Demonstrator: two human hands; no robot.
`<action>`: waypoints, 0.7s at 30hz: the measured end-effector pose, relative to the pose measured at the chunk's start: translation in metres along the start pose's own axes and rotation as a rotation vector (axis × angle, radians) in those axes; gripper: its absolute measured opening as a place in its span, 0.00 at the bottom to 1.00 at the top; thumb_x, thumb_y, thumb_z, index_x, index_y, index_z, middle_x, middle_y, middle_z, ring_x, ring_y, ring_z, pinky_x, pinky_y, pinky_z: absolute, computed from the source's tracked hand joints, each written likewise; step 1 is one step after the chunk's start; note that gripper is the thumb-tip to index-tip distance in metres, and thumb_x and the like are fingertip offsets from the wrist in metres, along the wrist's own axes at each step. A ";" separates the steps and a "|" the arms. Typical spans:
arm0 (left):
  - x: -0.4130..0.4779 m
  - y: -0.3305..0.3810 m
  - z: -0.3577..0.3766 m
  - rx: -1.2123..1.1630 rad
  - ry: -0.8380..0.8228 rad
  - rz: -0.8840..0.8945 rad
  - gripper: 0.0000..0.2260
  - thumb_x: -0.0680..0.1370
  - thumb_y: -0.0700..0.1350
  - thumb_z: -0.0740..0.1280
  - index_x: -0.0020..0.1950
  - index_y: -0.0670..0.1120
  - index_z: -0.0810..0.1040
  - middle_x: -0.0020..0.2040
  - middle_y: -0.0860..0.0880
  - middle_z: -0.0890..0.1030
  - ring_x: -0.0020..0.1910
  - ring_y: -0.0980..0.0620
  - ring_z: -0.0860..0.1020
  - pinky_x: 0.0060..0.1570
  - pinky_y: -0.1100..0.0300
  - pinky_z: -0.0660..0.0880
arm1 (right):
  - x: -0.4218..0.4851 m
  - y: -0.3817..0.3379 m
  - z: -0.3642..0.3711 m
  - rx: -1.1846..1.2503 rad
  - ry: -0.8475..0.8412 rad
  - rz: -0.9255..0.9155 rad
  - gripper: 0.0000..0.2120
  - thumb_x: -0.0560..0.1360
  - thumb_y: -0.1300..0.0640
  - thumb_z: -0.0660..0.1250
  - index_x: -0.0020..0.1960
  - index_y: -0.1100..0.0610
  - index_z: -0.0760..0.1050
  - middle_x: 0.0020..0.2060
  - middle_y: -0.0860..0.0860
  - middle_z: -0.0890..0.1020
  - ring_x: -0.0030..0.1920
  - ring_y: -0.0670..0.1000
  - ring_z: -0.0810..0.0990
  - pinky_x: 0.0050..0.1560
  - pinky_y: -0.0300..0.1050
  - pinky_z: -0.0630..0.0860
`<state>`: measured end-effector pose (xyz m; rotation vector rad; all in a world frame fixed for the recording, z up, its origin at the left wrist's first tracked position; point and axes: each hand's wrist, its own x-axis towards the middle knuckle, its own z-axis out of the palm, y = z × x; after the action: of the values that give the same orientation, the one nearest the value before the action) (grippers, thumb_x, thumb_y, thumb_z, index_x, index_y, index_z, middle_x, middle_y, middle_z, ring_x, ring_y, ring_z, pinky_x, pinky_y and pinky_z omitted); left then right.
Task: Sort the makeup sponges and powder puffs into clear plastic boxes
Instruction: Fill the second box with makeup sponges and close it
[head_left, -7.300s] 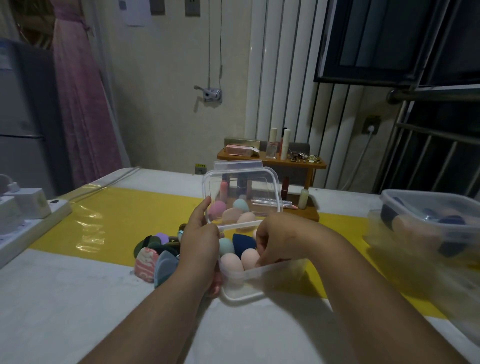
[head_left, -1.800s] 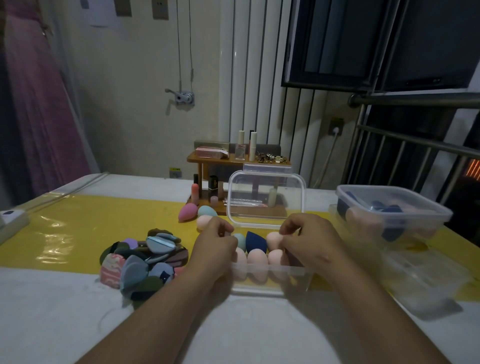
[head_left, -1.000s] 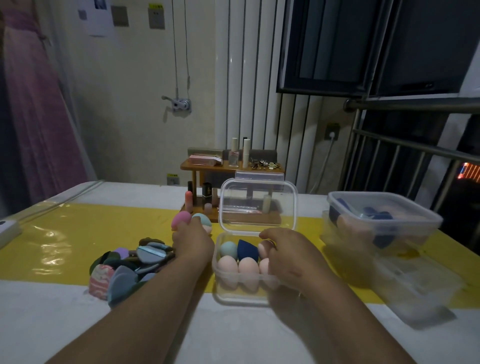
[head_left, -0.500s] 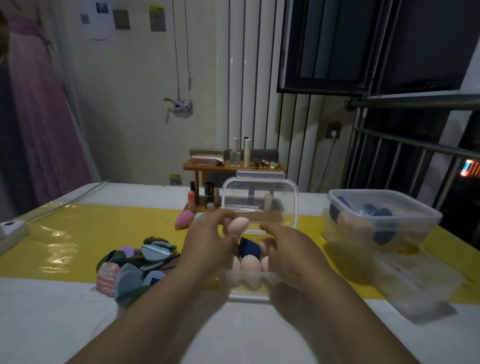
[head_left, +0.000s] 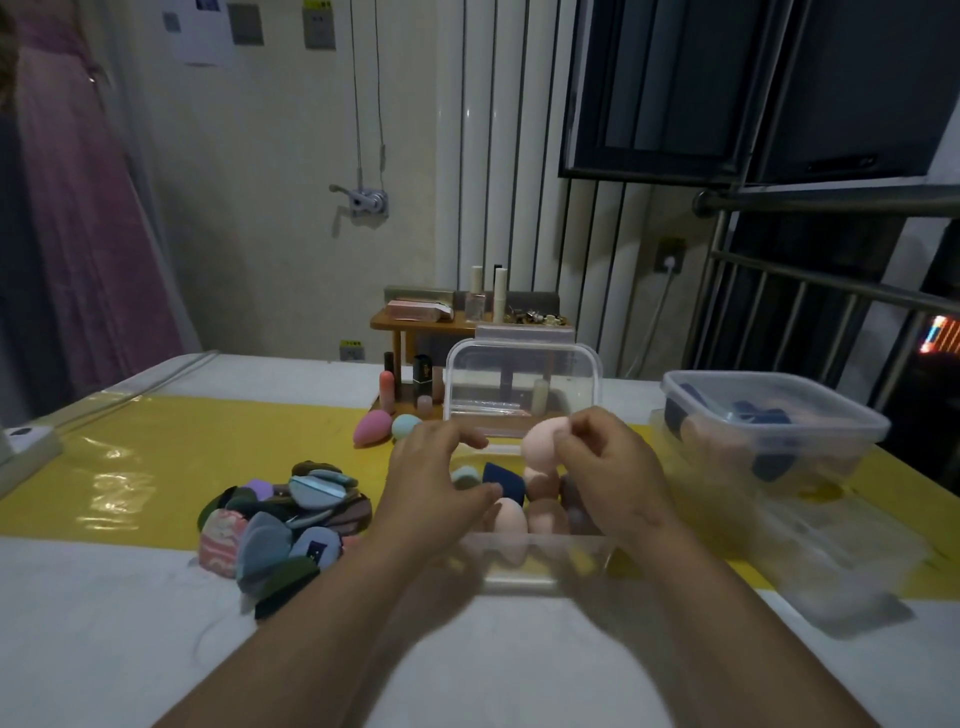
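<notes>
- A peach makeup sponge (head_left: 539, 441) is pinched by the thumb and fingers of the right hand (head_left: 608, 470), just above the open clear plastic box (head_left: 545, 569) on the counter (head_left: 104, 623).
- The left hand (head_left: 436, 486) is held over the box's left end, its fingers loosely curved, with nothing gripped.
- A dark blue sponge (head_left: 501, 480) and other peach sponges are packed inside the box.
- A heap of powder puffs (head_left: 285, 519) is piled to the left of the box.

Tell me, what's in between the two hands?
In the head view, a peach sponge, pinched by the right hand, sits between it and the left hand, above the open clear box of sponges.
</notes>
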<state>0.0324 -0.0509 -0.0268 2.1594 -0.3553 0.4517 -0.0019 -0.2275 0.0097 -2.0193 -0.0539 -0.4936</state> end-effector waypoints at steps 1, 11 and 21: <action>-0.001 0.000 0.001 0.016 -0.004 -0.027 0.13 0.71 0.44 0.73 0.50 0.58 0.74 0.58 0.55 0.70 0.60 0.53 0.66 0.55 0.59 0.65 | 0.001 0.000 -0.001 -0.015 0.019 -0.001 0.07 0.78 0.56 0.64 0.42 0.49 0.73 0.37 0.46 0.79 0.34 0.44 0.77 0.32 0.40 0.70; -0.009 0.003 0.016 -0.689 -0.007 -0.584 0.12 0.62 0.41 0.58 0.39 0.51 0.79 0.42 0.42 0.73 0.42 0.43 0.71 0.41 0.48 0.66 | 0.011 0.007 -0.017 -0.305 -0.061 -0.009 0.07 0.75 0.54 0.71 0.50 0.45 0.77 0.51 0.46 0.74 0.48 0.47 0.76 0.41 0.35 0.72; -0.010 0.008 0.015 -0.672 -0.013 -0.595 0.11 0.67 0.40 0.58 0.40 0.51 0.79 0.42 0.42 0.73 0.42 0.43 0.70 0.41 0.49 0.66 | 0.009 -0.002 -0.028 -0.481 -0.271 0.081 0.14 0.75 0.64 0.65 0.52 0.49 0.83 0.53 0.46 0.78 0.54 0.49 0.76 0.51 0.41 0.73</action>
<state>0.0225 -0.0664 -0.0337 1.5040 0.1310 -0.0308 -0.0034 -0.2521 0.0258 -2.5397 -0.0194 -0.1859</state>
